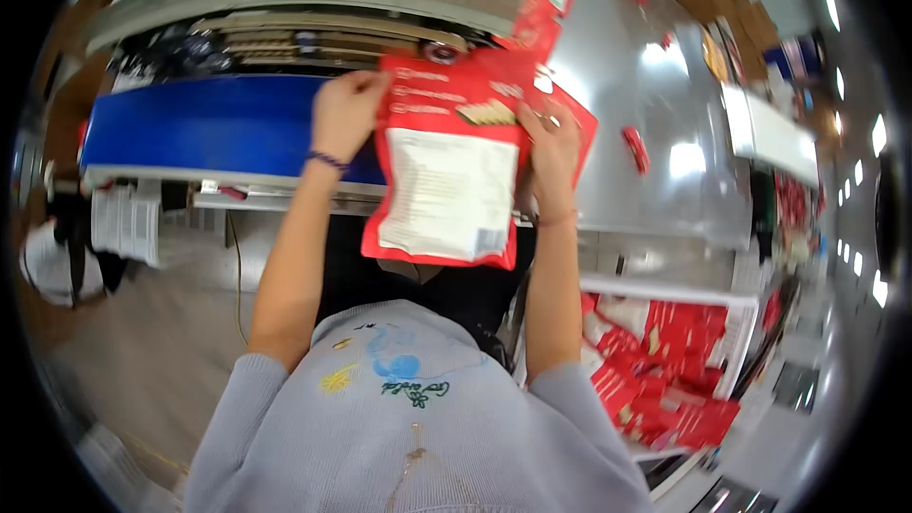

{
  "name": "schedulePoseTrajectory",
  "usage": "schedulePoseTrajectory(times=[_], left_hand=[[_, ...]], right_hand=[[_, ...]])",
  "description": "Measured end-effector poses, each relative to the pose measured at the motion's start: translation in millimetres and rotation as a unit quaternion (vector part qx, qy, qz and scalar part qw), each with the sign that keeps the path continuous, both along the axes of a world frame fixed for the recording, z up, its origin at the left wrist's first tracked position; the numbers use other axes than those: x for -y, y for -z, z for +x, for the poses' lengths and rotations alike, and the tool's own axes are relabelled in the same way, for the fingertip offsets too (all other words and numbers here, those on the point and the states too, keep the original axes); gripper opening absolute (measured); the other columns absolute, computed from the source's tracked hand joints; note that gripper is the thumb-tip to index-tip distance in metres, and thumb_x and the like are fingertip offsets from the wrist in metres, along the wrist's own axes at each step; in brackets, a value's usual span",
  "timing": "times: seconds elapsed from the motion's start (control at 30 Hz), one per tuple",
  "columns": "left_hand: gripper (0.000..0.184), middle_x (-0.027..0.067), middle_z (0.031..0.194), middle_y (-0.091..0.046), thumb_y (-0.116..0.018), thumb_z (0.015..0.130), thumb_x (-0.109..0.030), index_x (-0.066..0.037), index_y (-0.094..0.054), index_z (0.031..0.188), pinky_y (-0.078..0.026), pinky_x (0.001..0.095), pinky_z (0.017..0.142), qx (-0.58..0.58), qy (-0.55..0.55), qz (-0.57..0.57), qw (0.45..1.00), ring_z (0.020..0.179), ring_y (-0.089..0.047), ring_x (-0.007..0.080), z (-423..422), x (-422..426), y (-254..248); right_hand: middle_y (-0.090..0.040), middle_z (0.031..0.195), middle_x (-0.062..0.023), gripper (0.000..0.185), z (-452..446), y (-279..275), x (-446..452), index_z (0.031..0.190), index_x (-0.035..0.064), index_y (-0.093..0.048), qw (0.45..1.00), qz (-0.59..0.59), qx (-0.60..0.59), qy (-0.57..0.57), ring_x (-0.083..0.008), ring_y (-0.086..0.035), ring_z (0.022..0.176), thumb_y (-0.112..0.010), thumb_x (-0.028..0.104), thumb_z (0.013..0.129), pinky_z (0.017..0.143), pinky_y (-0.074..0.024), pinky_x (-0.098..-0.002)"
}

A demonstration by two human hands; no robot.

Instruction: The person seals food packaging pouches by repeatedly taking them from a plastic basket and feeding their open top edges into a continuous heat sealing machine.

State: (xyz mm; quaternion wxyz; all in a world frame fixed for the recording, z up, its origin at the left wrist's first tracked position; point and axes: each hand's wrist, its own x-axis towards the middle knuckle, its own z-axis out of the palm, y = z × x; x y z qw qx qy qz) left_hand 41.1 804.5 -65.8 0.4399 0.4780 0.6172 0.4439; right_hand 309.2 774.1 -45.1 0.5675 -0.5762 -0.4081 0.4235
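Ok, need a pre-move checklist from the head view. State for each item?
1. Left grip on red bag: ok, at its upper left edge.
2. Right grip on bag: ok, at its upper right side.
3. White label facing the camera: ok, though its print is too blurred to read.
4. Only one bag held: cannot tell, more red shows behind the right grip.
5. Bag's top edge sealed: cannot tell, too blurred.
6. Metal table free of loose bits: not ok, a small red piece lies there.
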Motion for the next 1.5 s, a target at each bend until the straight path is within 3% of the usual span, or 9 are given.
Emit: schedulePoseTrajectory(times=[0.3,0.57,0.83,0.9,1.07,1.2,1.27,1.4,1.5], left_hand=[[0.022,-0.0060,0.079,-0.053,-0.056,0.101,-0.015,0.000,-0.068,0.109,-0.026,0.0149,0.054,0.104,-0.011,0.172,0.980,0.060,-0.034,-0.0025,9.0,109.8,-98.9],[0.012,0.0021,0.075,-0.058,-0.060,0.093,-0.002,-0.001,-0.071,0.097,-0.036,0.0194,0.052,0.074,0.357,0.132,0.922,0.062,-0.053,0.0049,106.7,149.1,-104.5],[0.017,0.0023,0.086,-0.059,-0.063,0.092,-0.006,-0.002,-0.068,0.108,-0.041,0.0198,0.062,0.054,0.389,0.062,0.918,0.073,-0.055,0.0058,98.0,138.1,-80.3],[0.028,0.0047,0.098,-0.061,-0.065,0.091,-0.006,-0.001,-0.064,0.118,-0.046,0.0214,0.072,0.030,0.407,0.043,0.912,0.084,-0.059,0.0087,96.1,135.1,-69.1],[0.110,0.0123,0.156,-0.032,-0.090,0.065,-0.016,-0.005,-0.025,0.153,-0.023,0.0404,0.119,0.149,0.579,0.098,0.796,0.144,-0.031,0.0254,119.0,140.4,-60.1],[0.043,0.0026,0.112,-0.067,-0.078,0.083,-0.005,0.000,-0.061,0.122,-0.051,0.0254,0.086,0.298,0.509,-0.017,0.807,0.098,-0.060,0.0063,97.6,150.4,-70.6],[0.035,0.0037,0.102,-0.070,-0.076,0.085,-0.005,0.001,-0.063,0.117,-0.053,0.0248,0.081,0.319,0.336,-0.005,0.886,0.089,-0.064,0.0072,88.8,150.2,-67.3],[0.021,0.0061,0.098,-0.072,-0.073,0.087,-0.006,0.002,-0.068,0.106,-0.055,0.0240,0.074,0.278,0.215,-0.009,0.936,0.083,-0.065,0.0075,62.2,130.7,-71.7],[0.019,0.0032,0.095,-0.071,-0.063,0.097,-0.014,0.002,-0.068,0.106,-0.054,0.0234,0.074,0.250,0.256,-0.021,0.934,0.084,-0.063,0.0060,44.0,112.2,-59.7]], right_hand=[[-0.065,0.097,-0.0150,0.023,46.8,-13.0,122.5,0.101,-0.0005,-0.053,0.959,0.056,0.266,0.084,-0.0242,-0.065,0.086,-0.066,0.017,0.092,0.076,-0.0521,-0.0334],[-0.058,0.105,-0.0169,0.037,79.6,27.8,319.1,0.107,-0.0028,-0.058,0.796,-0.134,0.543,0.232,-0.0344,-0.056,0.096,-0.075,0.019,0.083,0.079,-0.0451,-0.0414],[-0.065,0.085,-0.0144,0.015,96.5,23.2,341.5,0.099,-0.0004,-0.066,0.888,-0.116,0.368,0.249,-0.0287,-0.065,0.076,-0.065,0.012,0.091,0.071,-0.0496,-0.0318],[-0.068,0.098,-0.0101,0.021,87.4,-13.2,336.1,0.103,-0.0072,-0.062,0.965,-0.062,0.055,0.250,-0.0185,-0.065,0.087,-0.065,0.009,0.091,0.077,-0.0511,-0.0298],[-0.063,0.095,-0.0178,0.032,68.9,-95.5,289.3,0.088,-0.0080,-0.061,0.985,0.075,-0.155,-0.028,-0.0291,-0.062,0.098,-0.064,0.022,0.079,0.099,-0.0430,-0.0412],[-0.064,0.089,-0.0132,0.025,35.6,-105.1,243.2,0.088,-0.0015,-0.061,0.967,0.086,-0.235,-0.044,-0.0266,-0.061,0.091,-0.062,0.021,0.078,0.084,-0.0486,-0.0367],[-0.067,0.110,-0.0128,0.033,34.9,-88.8,236.9,0.119,-0.0027,-0.060,0.968,0.100,-0.224,-0.040,-0.0289,-0.065,0.106,-0.062,0.008,0.088,0.100,-0.0487,-0.0400],[-0.068,0.105,-0.0038,0.020,11.9,-63.4,190.7,0.110,-0.0024,-0.068,0.998,-0.006,0.061,0.017,-0.0083,-0.060,0.096,-0.068,0.006,0.092,0.084,-0.0483,-0.0247],[-0.070,0.103,-0.0040,0.021,17.8,-49.9,158.4,0.108,-0.0044,-0.068,0.996,0.009,-0.079,0.042,-0.0084,-0.062,0.087,-0.066,0.013,0.096,0.079,-0.0492,-0.0238]])
